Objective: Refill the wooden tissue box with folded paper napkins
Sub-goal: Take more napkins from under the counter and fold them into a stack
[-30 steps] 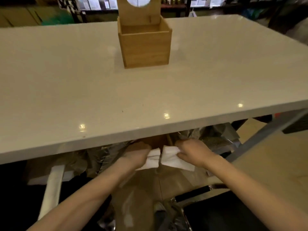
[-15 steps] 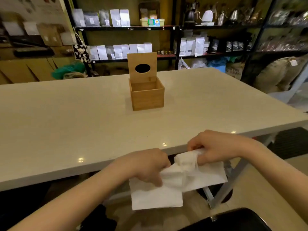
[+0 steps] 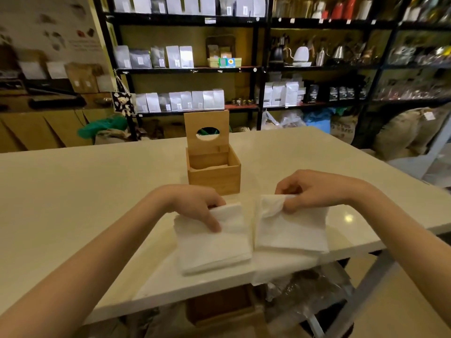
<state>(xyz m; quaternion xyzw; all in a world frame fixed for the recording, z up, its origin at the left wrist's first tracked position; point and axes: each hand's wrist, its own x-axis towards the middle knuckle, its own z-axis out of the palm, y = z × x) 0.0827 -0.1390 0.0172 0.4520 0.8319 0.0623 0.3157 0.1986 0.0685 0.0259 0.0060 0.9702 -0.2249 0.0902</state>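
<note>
Centrally: box (image 3: 214, 175) on table (image 3: 73, 191), lid (image 3: 206, 132) upright, just beyond hands. Left hand (image 3: 195, 206) grips left napkin stack (image 3: 212, 242); right hand (image 3: 314, 189) pinches top corner of right stack (image 3: 290, 230). Stacks side by side at near table edge.

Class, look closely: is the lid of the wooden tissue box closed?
No, the wooden tissue box stands open, its lid raised upright behind it.

White table (image 3: 73, 191), wooden box (image 3: 214, 178), napkins (image 3: 214, 247).
</note>
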